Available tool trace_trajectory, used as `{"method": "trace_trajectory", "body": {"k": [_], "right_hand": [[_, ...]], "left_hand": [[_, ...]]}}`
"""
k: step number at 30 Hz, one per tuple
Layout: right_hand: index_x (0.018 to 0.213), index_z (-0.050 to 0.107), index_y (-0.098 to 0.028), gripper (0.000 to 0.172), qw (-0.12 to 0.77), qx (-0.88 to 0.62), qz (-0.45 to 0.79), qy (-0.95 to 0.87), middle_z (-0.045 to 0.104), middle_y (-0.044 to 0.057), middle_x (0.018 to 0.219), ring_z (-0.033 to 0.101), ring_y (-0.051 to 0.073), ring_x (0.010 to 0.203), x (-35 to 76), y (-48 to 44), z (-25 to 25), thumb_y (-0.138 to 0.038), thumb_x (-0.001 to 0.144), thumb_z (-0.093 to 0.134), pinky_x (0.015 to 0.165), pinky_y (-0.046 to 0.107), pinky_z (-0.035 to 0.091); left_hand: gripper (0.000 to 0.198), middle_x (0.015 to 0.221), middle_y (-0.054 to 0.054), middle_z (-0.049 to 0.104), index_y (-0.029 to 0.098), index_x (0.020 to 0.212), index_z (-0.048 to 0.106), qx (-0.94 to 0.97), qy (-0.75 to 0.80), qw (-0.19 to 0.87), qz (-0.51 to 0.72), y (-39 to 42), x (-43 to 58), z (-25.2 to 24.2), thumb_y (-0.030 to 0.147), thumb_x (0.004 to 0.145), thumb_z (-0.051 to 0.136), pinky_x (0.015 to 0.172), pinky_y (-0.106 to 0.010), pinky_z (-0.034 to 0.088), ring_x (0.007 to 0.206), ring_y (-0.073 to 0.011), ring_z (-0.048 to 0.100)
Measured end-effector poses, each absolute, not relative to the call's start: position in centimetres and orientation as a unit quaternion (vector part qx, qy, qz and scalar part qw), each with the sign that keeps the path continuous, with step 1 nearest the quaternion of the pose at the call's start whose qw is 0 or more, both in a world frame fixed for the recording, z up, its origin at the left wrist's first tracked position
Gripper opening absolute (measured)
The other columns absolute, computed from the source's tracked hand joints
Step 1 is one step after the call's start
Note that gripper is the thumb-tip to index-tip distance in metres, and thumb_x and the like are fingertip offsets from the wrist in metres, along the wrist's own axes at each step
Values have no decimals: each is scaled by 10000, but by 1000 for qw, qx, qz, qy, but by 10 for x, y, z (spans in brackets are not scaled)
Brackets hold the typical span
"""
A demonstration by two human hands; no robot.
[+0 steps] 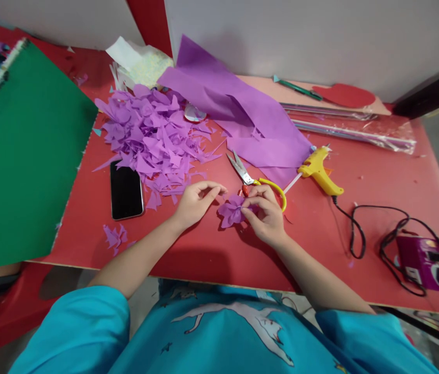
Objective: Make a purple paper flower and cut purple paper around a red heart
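Observation:
A small purple paper flower (230, 212) lies on the red table (320, 244) in front of me. My right hand (265, 214) pinches its right side, fingers closed on the paper. My left hand (196, 200) rests just left of the flower with its fingers curled and pinched together, at the near edge of a heap of purple paper scraps (153, 137); whether it holds a scrap I cannot make out. Scissors (252, 179) with yellow handles lie right behind my right hand.
A black phone (126, 190) lies left of my left hand. A yellow glue gun (318, 170) with a black cord (363, 228) sits to the right, near a purple box (417, 259). A purple sheet (238, 111) lies behind; a green sheet (21, 156) covers the left.

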State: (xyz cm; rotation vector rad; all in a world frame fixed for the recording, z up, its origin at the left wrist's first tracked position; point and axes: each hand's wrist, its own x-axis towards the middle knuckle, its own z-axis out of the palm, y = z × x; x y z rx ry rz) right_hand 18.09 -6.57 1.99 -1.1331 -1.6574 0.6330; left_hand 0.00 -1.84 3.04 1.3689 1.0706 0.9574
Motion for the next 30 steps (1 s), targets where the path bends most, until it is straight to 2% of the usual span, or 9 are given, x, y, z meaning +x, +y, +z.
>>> {"method": "trace_trajectory", "body": {"k": [5, 12, 14, 17, 19, 21, 25, 27, 30], "right_hand": [[762, 595, -224, 96, 490, -476, 263, -682, 455, 29, 863, 506, 186, 832, 181, -66, 20, -132, 777, 574, 757, 405, 466], [751, 600, -226, 82, 488, -477, 266, -681, 463, 31, 856, 508, 189, 821, 182, -66, 20, -150, 774, 577, 750, 399, 467], [756, 600, -226, 75, 489, -468, 280, -681, 458, 32, 862, 505, 187, 825, 183, -66, 18, -156, 777, 583, 758, 395, 466], [766, 604, -228, 63, 484, -451, 309, -683, 460, 36, 909, 502, 197, 877, 184, -67, 16, -170, 782, 586, 812, 413, 451], [768, 606, -230, 56, 480, -440, 326, -685, 458, 40, 944, 496, 204, 915, 185, -67, 14, -181, 787, 590, 855, 429, 433], [762, 608, -231, 48, 477, -431, 341, -686, 453, 42, 964, 491, 204, 933, 186, -67, 14, -196, 793, 597, 879, 433, 421], [753, 605, -229, 57, 466, -421, 367, -686, 453, 46, 968, 494, 206, 939, 185, -66, 15, -229, 809, 592, 882, 434, 426], [764, 599, -230, 60, 464, -417, 372, -687, 456, 48, 968, 497, 205, 937, 185, -66, 15, -231, 820, 576, 873, 431, 433], [785, 587, -233, 57, 459, -416, 369, -693, 460, 50, 976, 498, 206, 949, 186, -66, 15, -230, 831, 554, 882, 434, 434]], "left_hand": [[154, 682, -36, 706, 138, 778, 711, 566, 468, 567, 374, -21, 0, 27, 270, 744, 639, 626, -240, 513, 623, -125, 635], [111, 636, -13, 681, 142, 711, 683, 536, 465, 595, 378, -21, 1, 27, 243, 673, 711, 578, -209, 493, 556, -95, 601], [167, 575, 1, 645, 143, 700, 656, 528, 461, 605, 378, -21, 2, 27, 307, 716, 680, 500, -201, 463, 485, -87, 564], [373, 472, 17, 565, 152, 621, 585, 514, 455, 619, 380, -20, 1, 26, 474, 805, 548, 423, -202, 402, 391, -79, 493], [476, 429, 20, 515, 161, 549, 530, 515, 459, 615, 382, -19, 1, 25, 550, 819, 483, 436, -208, 397, 387, -80, 477], [488, 479, 8, 538, 158, 552, 533, 523, 464, 607, 378, -19, 1, 25, 577, 800, 495, 495, -217, 426, 454, -91, 515], [461, 746, -35, 637, 147, 772, 627, 520, 437, 656, 328, -19, 2, 27, 594, 776, 517, 599, -240, 452, 643, -124, 578], [461, 717, -30, 623, 138, 776, 625, 509, 408, 705, 277, -21, 2, 29, 589, 766, 532, 573, -239, 431, 612, -120, 556], [353, 610, 10, 571, 135, 693, 603, 510, 391, 730, 231, -22, 3, 32, 479, 677, 680, 547, -227, 401, 551, -100, 516]]}}
